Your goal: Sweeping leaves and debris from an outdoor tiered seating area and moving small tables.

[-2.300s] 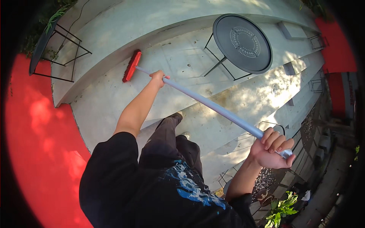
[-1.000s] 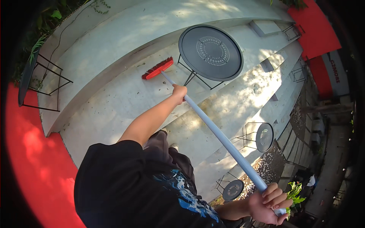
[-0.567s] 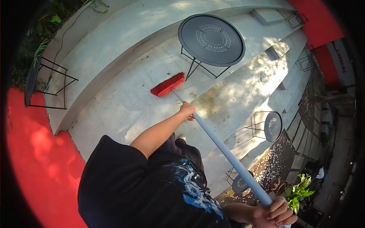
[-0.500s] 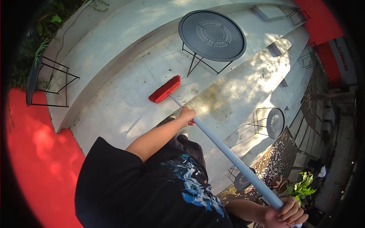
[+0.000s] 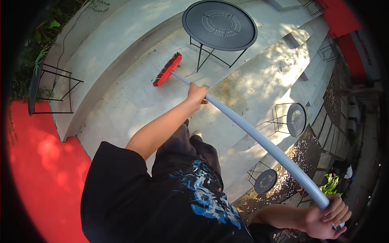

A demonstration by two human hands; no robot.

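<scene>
Fingers of the right hand (image 5: 326, 218) are curled tightly round the upper end of a broom (image 5: 259, 139), the thumb beside its tip. Lower down the same pale handle, the left hand (image 5: 196, 96) is wrapped round it near the red broom head (image 5: 169, 70). That head is at the pale concrete step (image 5: 121, 109), between the step's inner edge, where a low curved riser (image 5: 111, 81) stands, and its outer edge; whether the bristles touch the concrete I cannot tell. Farther along the step, a large dark round table (image 5: 221, 25) stands on thin black legs, near the broom head but apart from it. Another dark table (image 5: 34, 91), seen edge-on, is at the left end of the upper ledge (image 5: 97, 56), beside a red surface (image 5: 44, 170). Beyond the step's outer edge are two small round tables, one (image 5: 296, 119) farther off than the other (image 5: 266, 181).
</scene>
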